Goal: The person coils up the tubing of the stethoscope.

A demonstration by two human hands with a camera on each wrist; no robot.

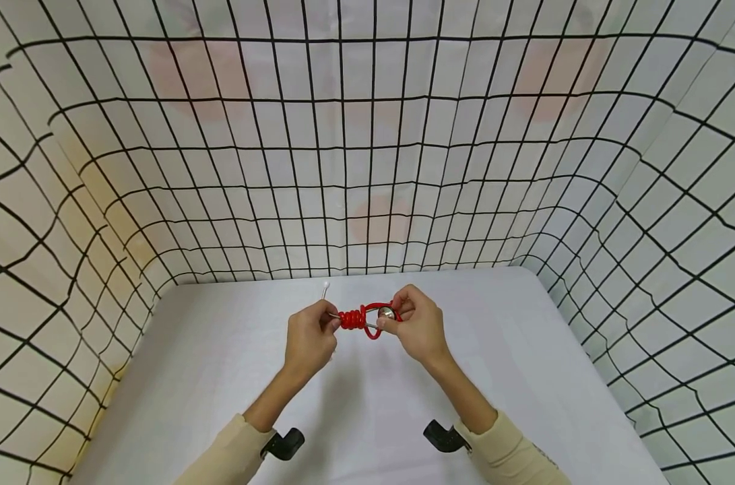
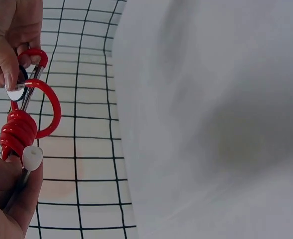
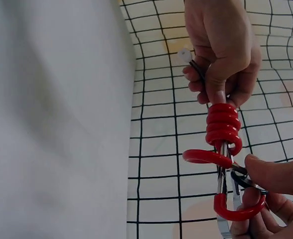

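Observation:
A stethoscope with red tubing (image 1: 351,319) is held up over the white table, its tube wound in several coils around the metal ear tubes. At the left end of the coils, my left hand (image 1: 309,337) grips the metal ear tubes between thumb and fingers. A white ear tip (image 2: 32,158) sticks out beyond that hand. My right hand (image 1: 422,327) pinches the round silver chest piece (image 1: 387,313) at the other end, by a loose red loop (image 3: 205,156). The right fingers partly cover the chest piece and the tube's bend.
Under both hands lies a white-covered table (image 1: 209,377). Black grid netting (image 1: 373,145) over pale cloth rises at the back and both sides. Black devices sit at the left cuff (image 1: 285,444) and the right cuff (image 1: 442,436).

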